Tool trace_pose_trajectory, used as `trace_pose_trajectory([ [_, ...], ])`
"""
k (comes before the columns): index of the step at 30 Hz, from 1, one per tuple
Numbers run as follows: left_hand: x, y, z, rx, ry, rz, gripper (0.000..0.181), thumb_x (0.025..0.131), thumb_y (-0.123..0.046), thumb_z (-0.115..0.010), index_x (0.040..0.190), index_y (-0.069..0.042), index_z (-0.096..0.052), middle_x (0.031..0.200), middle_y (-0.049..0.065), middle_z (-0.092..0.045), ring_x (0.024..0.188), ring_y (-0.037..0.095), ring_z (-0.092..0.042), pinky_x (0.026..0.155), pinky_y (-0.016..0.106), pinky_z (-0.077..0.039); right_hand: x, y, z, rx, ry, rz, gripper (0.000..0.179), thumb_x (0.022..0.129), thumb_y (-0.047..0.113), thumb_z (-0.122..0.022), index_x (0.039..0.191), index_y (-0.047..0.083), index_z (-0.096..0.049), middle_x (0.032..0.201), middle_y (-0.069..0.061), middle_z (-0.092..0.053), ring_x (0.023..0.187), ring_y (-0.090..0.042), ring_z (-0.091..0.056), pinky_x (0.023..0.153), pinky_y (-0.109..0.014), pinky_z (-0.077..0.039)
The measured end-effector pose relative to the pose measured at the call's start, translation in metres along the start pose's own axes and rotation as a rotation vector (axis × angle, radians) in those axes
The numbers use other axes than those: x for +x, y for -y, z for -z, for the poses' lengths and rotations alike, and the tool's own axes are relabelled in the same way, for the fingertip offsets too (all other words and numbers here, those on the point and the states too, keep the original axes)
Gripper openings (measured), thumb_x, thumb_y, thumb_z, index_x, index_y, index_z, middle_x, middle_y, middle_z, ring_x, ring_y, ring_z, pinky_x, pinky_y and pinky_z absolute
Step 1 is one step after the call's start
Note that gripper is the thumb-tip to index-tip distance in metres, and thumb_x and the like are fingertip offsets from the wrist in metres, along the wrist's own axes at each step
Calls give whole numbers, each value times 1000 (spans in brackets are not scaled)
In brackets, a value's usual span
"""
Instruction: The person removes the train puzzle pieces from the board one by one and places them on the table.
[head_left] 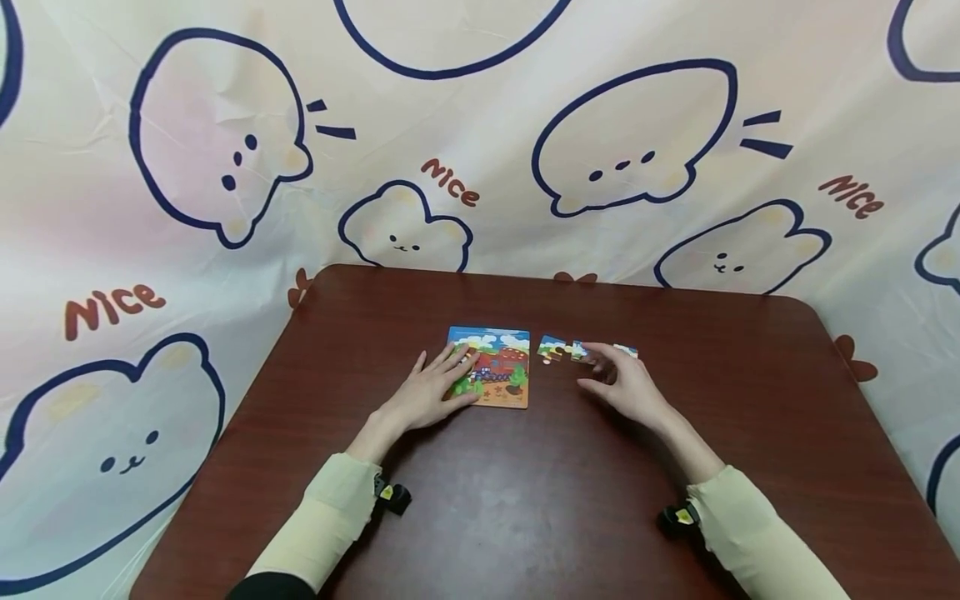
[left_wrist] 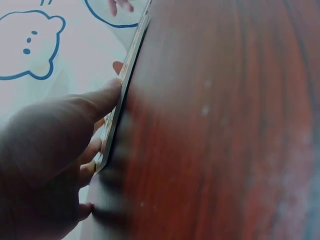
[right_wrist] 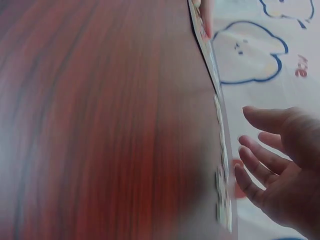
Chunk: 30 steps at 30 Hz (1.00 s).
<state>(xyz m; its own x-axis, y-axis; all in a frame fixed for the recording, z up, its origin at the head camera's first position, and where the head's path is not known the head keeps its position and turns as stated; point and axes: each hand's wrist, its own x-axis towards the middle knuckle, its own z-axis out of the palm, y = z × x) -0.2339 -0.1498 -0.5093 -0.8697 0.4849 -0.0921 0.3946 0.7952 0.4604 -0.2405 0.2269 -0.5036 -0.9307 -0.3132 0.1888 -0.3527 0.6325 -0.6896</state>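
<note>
Brown and wood-grained, the counter [head_left: 517,500] carries a colourful puzzle [head_left: 504,367] between the left hand [head_left: 429,395], whose spread fingers rest on its left side, and the right hand [head_left: 628,387]. Loose pieces [head_left: 552,347] lie just right of the puzzle; the right hand hangs over them, thumb and loosely bent fingers apart.

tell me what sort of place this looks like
Probably an indoor puzzle-play spot, perhaps staged, though the wider room is out of view: a dark wood-grain table, a cartoon-print backdrop with "Nice" lettering behind it, and a colourful jigsaw puzzle lying on top.
</note>
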Motion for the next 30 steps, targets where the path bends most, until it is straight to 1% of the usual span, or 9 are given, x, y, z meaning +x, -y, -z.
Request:
trace_pose_trajectory([
  [4,0,2,1,-9,-19,-5,80,111,-52,-62,176,-19,-30,185,8,-24,175,34,-14,137,73,-6,8,15,-13,-11,31,11,62,96,7,-85,152,-1,-61,129,-21,-74,108,-33,-70,86,-39,-59],
  [8,-1,4,1,-16,-29,-8,83,110,-51,-63,176,-15,-28,185,11,-23,174,36,-14,137,73,-7,17,30,-25,3,37,28,65,96,8,-85,155,1,-59,130,-20,-73,110,-33,-68,88,-44,-58],
  [11,-3,5,3,-24,-31,6,83,110,-52,-64,176,-16,-28,185,10,-23,175,35,-13,137,72,-7,25,38,-33,29,54,46,66,97,10,-85,157,3,-58,137,-21,-70,113,-35,-68,90,-48,-59],
  [16,-6,6,5,-26,-25,11,81,110,-53,-63,175,-17,-31,185,9,-24,175,33,-13,138,71,-6,35,43,-47,50,90,61,67,99,10,-83,159,1,-55,148,-25,-62,119,-39,-69,98,-55,-61],
  [22,-10,5,6,-34,-16,-25,76,110,-49,-64,173,-17,-35,184,9,-26,174,32,-15,138,71,-8,44,43,-60,90,117,57,68,98,8,-83,159,-2,-54,146,-25,-64,123,-39,-68,104,-57,-59],
  [26,-11,5,6,-39,-1,-44,73,111,-49,-63,173,-19,-38,184,9,-26,174,33,-16,137,72,-8,53,45,-70,93,152,45,70,98,11,-84,160,0,-53,142,-22,-68,121,-37,-69,101,-54,-60],
  [30,-11,6,5,-36,16,-47,71,112,-50,-61,172,-21,-39,184,8,-27,174,32,-16,137,72,-7,60,49,-79,76,177,34,70,99,15,-84,160,1,-53,134,-17,-74,119,-34,-71,99,-50,-61],
])
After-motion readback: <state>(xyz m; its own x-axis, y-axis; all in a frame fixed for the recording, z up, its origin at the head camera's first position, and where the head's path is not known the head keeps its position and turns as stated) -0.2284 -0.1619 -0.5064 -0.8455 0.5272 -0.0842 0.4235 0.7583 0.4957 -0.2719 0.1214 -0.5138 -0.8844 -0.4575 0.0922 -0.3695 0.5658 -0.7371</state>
